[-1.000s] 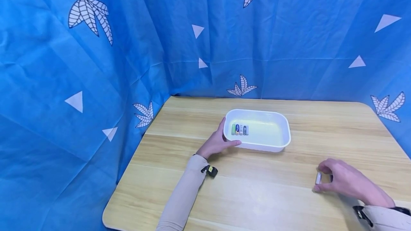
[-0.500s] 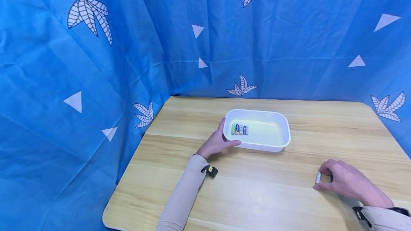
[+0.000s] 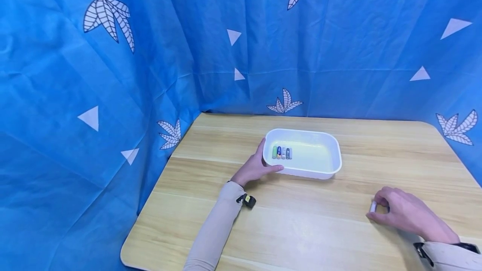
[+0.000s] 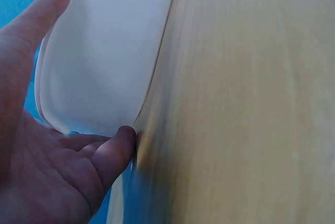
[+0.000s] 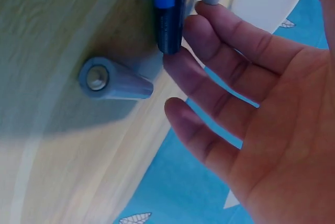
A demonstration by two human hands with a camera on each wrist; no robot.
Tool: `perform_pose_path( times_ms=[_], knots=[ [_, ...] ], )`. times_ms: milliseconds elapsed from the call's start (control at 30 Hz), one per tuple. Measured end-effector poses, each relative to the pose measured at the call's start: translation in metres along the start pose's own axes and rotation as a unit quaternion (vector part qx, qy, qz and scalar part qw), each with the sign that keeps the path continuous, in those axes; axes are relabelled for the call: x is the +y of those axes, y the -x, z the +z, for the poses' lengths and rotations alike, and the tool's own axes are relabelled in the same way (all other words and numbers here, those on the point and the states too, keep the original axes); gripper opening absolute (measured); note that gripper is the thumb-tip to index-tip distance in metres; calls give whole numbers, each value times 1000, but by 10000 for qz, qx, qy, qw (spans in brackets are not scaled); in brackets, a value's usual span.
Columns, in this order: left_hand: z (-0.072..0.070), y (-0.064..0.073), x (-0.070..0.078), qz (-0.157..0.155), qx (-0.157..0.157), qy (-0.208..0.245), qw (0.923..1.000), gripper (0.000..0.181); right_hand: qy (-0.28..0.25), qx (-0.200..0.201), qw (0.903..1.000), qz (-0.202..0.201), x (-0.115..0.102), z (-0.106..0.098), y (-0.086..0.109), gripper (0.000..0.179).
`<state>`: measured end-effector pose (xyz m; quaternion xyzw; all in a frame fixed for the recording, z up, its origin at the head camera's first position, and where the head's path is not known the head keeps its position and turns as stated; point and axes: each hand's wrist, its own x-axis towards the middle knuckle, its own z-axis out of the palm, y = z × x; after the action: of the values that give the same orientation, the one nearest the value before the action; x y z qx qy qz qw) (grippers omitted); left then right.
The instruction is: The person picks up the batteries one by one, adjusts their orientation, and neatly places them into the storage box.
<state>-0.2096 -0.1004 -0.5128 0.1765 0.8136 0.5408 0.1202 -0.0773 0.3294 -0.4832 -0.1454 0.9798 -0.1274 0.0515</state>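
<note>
My left hand (image 3: 253, 170) grips the near left corner of a white plastic tray (image 3: 320, 170), thumb along its front wall and fingers at its left side. Several small batteries (image 3: 283, 153) lie side by side in the tray's left part, green, blue, white and dark. At the right, my right hand (image 3: 404, 210) pinches a pale grey battery (image 3: 373, 206) between thumb and index finger. The right wrist view shows a dark blue battery (image 5: 170, 20) by the middle fingertips and another grey battery (image 5: 118, 79) lying on the table near the little finger.
The wooden table (image 3: 301, 221) carries the tray near its far side. A blue curtain (image 3: 320, 53) with white leaf and triangle prints hangs behind it and along the left.
The right hand's thumb has shifted slightly at the grey battery. The left hand and the tray hold their place; the head view has moved a little.
</note>
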Motion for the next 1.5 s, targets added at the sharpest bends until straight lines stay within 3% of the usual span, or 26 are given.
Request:
perform_pose_path(
  times_ms=[300, 833, 1233, 1500],
  knots=[
    [0, 1, -1, -65, 44, 20, 10000, 125, -115, 116, 9998, -106, -3, -17, -12, 44],
    [0, -2, -3, -63, 7, -67, 10000, 126, -331, 716, 9950, -612, -24, -49, -39, 29],
    [0, -4, -3, -37, -27, 16, 10000, 126, -429, 659, 9944, -709, -38, -67, -67, 36],
    [1, -3, -3, -48, -12, -4, 10000, 125, -600, 407, 9951, -677, -50, -77, -91, 50]
  ],
)
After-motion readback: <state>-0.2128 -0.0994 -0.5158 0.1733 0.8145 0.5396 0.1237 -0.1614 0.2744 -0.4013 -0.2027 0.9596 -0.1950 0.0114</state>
